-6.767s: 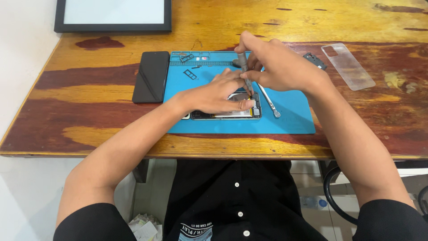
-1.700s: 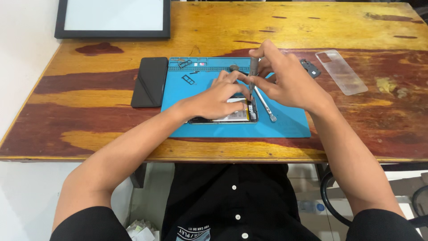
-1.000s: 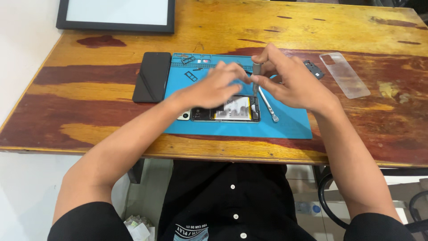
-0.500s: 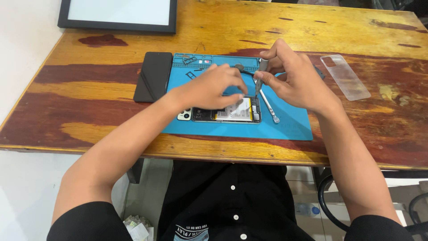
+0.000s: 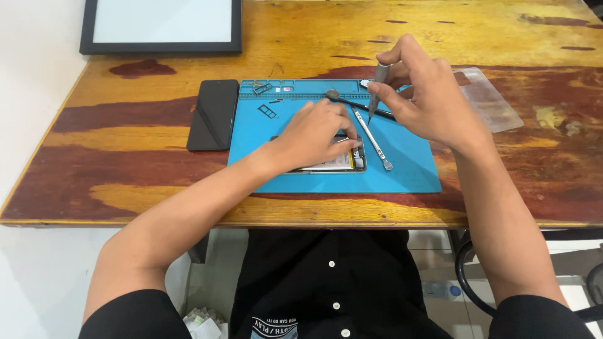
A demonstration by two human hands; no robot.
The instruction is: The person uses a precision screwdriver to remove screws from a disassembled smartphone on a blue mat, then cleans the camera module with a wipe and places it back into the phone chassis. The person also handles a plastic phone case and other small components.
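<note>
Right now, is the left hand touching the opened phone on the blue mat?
Touching. The head view shows the left hand lying flat on the opened phone, covering most of it, on the blue mat.

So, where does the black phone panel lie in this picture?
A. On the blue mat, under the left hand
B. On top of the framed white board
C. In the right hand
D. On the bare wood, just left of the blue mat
D: the black phone panel lies flat on the wooden table, beside the left edge of the blue mat.
</note>
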